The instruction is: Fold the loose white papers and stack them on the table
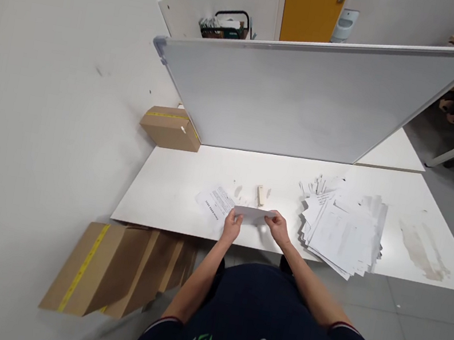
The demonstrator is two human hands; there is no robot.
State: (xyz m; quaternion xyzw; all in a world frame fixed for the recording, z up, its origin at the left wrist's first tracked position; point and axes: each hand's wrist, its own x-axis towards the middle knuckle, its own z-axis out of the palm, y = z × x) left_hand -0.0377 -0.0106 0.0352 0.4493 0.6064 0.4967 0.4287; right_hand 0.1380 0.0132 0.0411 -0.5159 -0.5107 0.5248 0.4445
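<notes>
A sheet of white paper [252,216] is stretched between my two hands above the table's front edge. My left hand [232,226] pinches its left end, and my right hand [278,227] grips the right end. Just beyond the sheet lies a small cream-coloured block-like object [261,195], whose kind I cannot make out. Left of my hands, a printed sheet [218,202] rests flat on the table. An untidy stack of papers [341,230] sits to the right, its lower corner reaching past the table edge.
The white table [162,194] has a large whiteboard [291,99] standing along its far side. A cardboard box [173,129] occupies the far left corner. More cardboard boxes [83,273] stand below at the left, beside the wall. A brownish stain [422,249] marks the table's right end.
</notes>
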